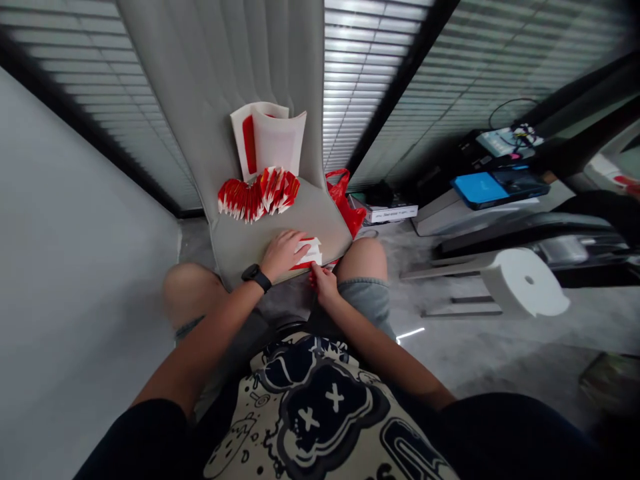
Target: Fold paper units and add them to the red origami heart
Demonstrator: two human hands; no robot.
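Note:
A red-and-white folded paper piece [311, 251] lies near the front edge of the grey chair seat [240, 247]. My left hand [284, 256], with a black watch at its wrist, rests flat over the paper's left part, fingers stretched out. At the near edge of the paper, my right hand [325, 285] has its fingers closed on the red border; the exact grip is partly hidden. Farther back on the seat stands a fanned row of several red-and-white folded papers [257, 195]. Behind that row, curved white sheets with red areas [277, 140] lean on the backrest.
A red plastic bag [344, 203] sits right of the chair, beside a white box [391, 213]. Farther right are a white stool [527, 280] and a blue box [485, 189]. A pale wall [75, 267] stands at the left; blinds [373, 60] hang behind.

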